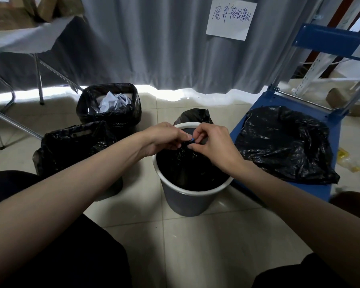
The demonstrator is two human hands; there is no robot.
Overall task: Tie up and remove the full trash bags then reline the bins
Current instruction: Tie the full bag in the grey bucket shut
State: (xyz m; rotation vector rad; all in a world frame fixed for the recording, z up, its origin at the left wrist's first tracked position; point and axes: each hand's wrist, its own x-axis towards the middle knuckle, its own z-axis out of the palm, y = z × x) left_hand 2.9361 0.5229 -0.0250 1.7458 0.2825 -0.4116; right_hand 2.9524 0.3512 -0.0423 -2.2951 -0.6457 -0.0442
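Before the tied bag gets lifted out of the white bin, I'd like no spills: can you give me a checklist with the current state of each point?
1. Both hands on the neck: left hand and right hand pinch the gathered top of the black bag. Ok.
2. Knot finished: hidden by the fingers; a small blue piece shows between them. Cannot tell.
3. Bag edges off the rim of the white bin: rim bare. Ok.
4. Bag free of tears: too dark. Cannot tell.
5. Place to put it: blue cart beside the bin already holds another black bag. Cannot tell.
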